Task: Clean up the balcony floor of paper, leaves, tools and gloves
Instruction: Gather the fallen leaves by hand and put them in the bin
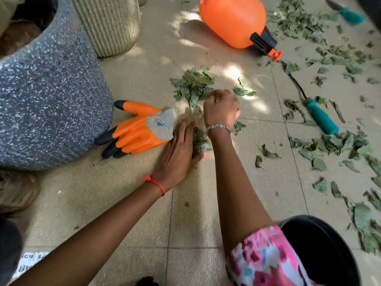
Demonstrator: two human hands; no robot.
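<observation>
On the tiles [132, 213], dry leaves [201, 141] are being hemmed in by the flat, unclenched left hand [177, 149]; whether the right hand [221, 109] is grasping any cannot be told. Loosely scooped, scraps risk being dropped short of the black bucket [321, 244].

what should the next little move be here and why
Probably drag the right grip back toward the body, pulling the leaf pile against the bunched leaves at the left grip. The two heaps lie apart, and one bundle should lift more easily into the black bucket.
</observation>
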